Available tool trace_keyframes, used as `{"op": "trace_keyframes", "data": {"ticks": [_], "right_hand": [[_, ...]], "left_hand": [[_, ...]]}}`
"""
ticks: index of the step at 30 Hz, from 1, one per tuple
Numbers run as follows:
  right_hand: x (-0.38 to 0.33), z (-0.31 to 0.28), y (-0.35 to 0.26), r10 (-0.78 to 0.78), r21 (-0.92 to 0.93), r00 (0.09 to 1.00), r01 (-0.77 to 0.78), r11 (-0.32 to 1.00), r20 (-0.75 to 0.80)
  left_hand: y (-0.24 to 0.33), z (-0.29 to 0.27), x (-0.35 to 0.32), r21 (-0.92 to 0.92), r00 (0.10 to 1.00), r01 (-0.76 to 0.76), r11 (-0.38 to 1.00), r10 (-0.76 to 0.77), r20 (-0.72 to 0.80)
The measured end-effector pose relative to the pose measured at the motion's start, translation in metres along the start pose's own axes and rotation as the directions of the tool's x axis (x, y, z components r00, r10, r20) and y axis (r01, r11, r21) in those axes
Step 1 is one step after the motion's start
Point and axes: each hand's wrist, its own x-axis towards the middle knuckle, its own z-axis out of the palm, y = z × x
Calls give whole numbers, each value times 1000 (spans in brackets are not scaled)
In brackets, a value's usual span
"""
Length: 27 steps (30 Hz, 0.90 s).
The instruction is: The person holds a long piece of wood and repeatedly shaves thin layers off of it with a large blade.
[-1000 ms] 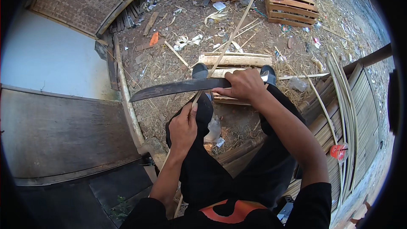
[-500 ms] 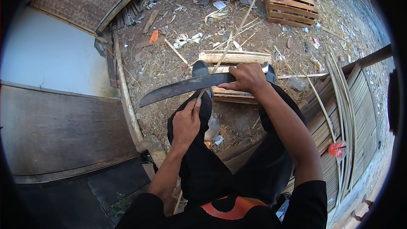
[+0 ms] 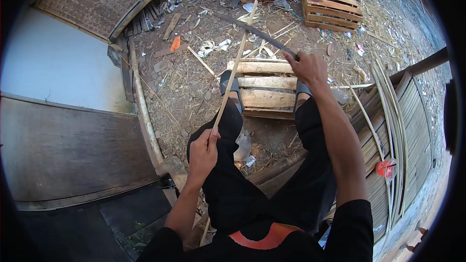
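Note:
My left hand [image 3: 203, 155] is closed round the near end of a long, pale bamboo strip [image 3: 232, 75], which slants up and away from me. In my right hand [image 3: 310, 72] is the handle end of a machete [image 3: 264, 35]; the handle itself is hidden by my fingers. The dark blade points to the far left, seen nearly edge-on, and crosses the strip near its far end. Whether blade and strip touch there, I cannot tell. Below the strip and between my feet stands a slatted wooden crate [image 3: 269, 98].
More wooden crates [image 3: 332, 7] lie at the back right. Bamboo slats [image 3: 407, 150] and long loose strips lie at my right, with a red plastic cup [image 3: 386, 169] on them. A wooden panel [image 3: 73, 150] and white wall [image 3: 63, 58] border the left. Litter covers the ground.
My right hand has moved the machete away and to the right, from near my left hand to the strip's far end. My left hand has drawn back toward me, still holding the strip.

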Motion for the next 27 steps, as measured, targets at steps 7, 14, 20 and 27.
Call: {"op": "trace_keyframes", "data": {"ticks": [7,14,20,27], "right_hand": [[2,-1,109,586,216,810,-576,788,22],[-3,-11,68,391,463,920,-348,815,3],[-30,-20,-10,-195,308,975,219,926,-108],[-15,-8,-30,-406,276,829,523,807,-386]], "left_hand": [[16,-3,16,247,991,-4,969,36,-126],[35,12,38,138,991,-29,990,47,-128],[42,15,89,-167,985,-150,975,161,59],[72,12,90,-569,962,80,818,85,258]]}}
